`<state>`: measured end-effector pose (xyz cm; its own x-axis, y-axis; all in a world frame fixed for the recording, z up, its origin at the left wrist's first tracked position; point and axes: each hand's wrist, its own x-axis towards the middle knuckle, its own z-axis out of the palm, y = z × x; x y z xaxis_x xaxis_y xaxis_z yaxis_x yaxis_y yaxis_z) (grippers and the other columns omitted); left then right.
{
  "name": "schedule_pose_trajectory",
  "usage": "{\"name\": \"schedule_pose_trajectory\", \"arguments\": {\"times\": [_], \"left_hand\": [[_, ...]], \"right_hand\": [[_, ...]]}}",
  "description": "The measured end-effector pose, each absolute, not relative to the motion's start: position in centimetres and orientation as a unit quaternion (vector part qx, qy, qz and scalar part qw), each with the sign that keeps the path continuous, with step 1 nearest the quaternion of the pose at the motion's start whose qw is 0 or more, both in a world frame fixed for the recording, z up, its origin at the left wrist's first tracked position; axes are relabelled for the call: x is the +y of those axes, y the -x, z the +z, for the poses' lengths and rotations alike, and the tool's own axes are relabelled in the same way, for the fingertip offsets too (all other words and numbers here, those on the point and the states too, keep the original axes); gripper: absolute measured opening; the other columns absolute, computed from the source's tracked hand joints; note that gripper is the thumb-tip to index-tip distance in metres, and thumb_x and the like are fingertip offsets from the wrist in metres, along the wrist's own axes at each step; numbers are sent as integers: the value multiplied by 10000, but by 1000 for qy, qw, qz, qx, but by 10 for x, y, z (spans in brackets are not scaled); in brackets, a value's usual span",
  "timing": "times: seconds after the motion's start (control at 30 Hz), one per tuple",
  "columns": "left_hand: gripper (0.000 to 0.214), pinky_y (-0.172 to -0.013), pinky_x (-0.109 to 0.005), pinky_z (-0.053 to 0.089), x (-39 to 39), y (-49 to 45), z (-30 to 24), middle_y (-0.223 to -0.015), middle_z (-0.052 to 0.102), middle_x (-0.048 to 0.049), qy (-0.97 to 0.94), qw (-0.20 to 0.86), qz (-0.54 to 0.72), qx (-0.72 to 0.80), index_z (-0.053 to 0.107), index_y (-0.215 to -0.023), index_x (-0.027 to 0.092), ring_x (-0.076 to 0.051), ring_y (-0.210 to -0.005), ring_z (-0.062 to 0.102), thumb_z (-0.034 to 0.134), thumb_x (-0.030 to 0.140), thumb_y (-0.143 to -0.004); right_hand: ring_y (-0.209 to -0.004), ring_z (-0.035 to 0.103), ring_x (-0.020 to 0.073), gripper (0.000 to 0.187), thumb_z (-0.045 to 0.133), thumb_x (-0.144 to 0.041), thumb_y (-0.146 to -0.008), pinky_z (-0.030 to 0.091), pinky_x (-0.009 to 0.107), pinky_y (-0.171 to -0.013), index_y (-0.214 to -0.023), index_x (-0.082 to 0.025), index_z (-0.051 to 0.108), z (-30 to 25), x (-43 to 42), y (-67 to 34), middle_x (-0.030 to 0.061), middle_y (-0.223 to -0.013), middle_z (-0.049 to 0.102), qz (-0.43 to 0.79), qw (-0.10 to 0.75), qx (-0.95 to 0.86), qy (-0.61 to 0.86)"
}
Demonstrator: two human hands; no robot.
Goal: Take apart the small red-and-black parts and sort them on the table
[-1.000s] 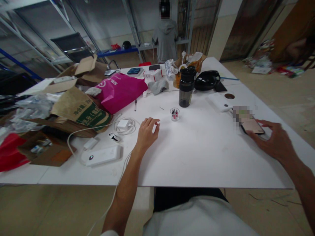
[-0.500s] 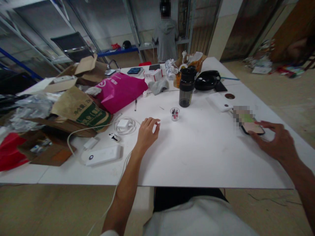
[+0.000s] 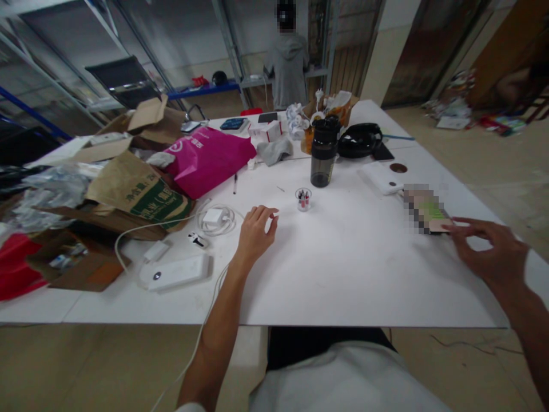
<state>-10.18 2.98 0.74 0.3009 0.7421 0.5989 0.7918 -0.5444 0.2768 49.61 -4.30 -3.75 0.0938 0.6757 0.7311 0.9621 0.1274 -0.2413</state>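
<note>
My right hand (image 3: 493, 249) pinches the near end of a phone (image 3: 431, 214) between thumb and fingertips, at the right of the white table. Much of the phone is blurred out; a green patch shows on it. My left hand (image 3: 257, 232) rests on the table with curled fingers, a gap between thumb and forefinger, and nothing in it. Ahead of it stands a small clear cup (image 3: 303, 200) with several black and red items inside. A coiled white cable with a charger (image 3: 214, 216) lies to its left, beside a black-and-white small object (image 3: 198, 240).
Behind the cup stands a dark bottle (image 3: 322, 157). A white box (image 3: 377, 176) lies beyond the phone. At left are a magenta bag (image 3: 210, 157), a brown paper bag (image 3: 137, 189), a cardboard box (image 3: 81, 274) and a white power bank (image 3: 180, 273). A person (image 3: 286, 71) stands at the back.
My right hand has shifted slightly right and its grip now sits at the phone's near end, fingers pinched more closely. My left hand stays in place.
</note>
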Motion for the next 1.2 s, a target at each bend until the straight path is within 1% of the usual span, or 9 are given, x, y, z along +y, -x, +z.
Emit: {"name": "schedule_pose_trajectory", "arguments": {"times": [0.1,0.33,0.47,0.63,0.83,0.97,1.03,1.13,1.2], "left_hand": [[154,-966,-442,571,30,102,7,-1094,790,-81,805,36,-350,-477,741,-1284,235,-276,-1024,734,657,190,-1163],[156,-969,-452,575,29,101,9,-1095,793,-88,807,35,-348,-475,742,-1285,229,-282,-1030,732,648,189,-1166],[148,-972,-455,576,30,102,9,-1083,789,-85,809,32,-342,-476,743,-1275,234,-283,-1033,732,646,201,-1169],[146,-958,-455,578,30,102,7,-1080,788,-86,809,33,-341,-477,745,-1272,233,-286,-1032,734,650,202,-1166],[143,-972,-452,578,30,101,7,-1075,785,-80,808,26,-340,-480,748,-1263,241,-282,-1041,737,653,199,-1165],[140,-966,-449,572,29,101,8,-1078,789,-83,809,28,-339,-480,750,-1262,236,-282,-1038,733,650,205,-1169],[142,-966,-449,570,29,101,8,-1078,791,-84,808,29,-339,-481,750,-1261,236,-282,-1037,731,647,204,-1169],[145,-960,-453,569,29,101,8,-1077,792,-86,807,26,-341,-481,750,-1257,235,-283,-1031,731,643,201,-1166],[147,-962,-459,570,29,101,8,-1079,793,-88,807,22,-342,-481,749,-1256,236,-286,-1031,730,638,204,-1166]], "right_hand": [[-762,862,313,282,786,-463,-1061,706,501,-818,-840,-300,721,-38,-45,-500,82,-1034,943,-201,394,-654,614],[-780,866,325,275,761,-429,-1060,694,484,-805,-819,-299,731,-38,-46,-502,81,-943,925,-196,390,-649,623],[-781,876,322,283,735,-452,-1074,703,484,-815,-844,-288,732,-37,-43,-498,99,-1022,940,-194,380,-654,624],[-925,909,354,286,688,-532,-1095,713,514,-907,-971,-278,732,-37,-38,-492,125,-1226,940,-192,379,-648,632],[-946,903,349,341,673,-603,-1075,712,508,-902,-955,-286,705,-39,-38,-493,126,-1203,940,-177,379,-636,649],[-1057,894,396,366,675,-642,-1063,708,556,-957,-1075,-279,723,-40,-39,-493,141,-1251,928,-165,386,-629,654],[-1177,866,433,481,703,-694,-1036,693,604,-1021,-1255,-268,744,-40,-38,-494,174,-1380,887,-135,378,-625,670],[-1244,812,449,820,712,-819,-991,660,652,-1102,-1569,-236,703,-41,-29,-499,241,-1555,758,-59,340,-638,688],[-1266,779,452,1009,671,-914,-964,628,673,-1169,-1675,-200,647,-43,-19,-505,273,-1612,680,-27,323,-655,683]]}}
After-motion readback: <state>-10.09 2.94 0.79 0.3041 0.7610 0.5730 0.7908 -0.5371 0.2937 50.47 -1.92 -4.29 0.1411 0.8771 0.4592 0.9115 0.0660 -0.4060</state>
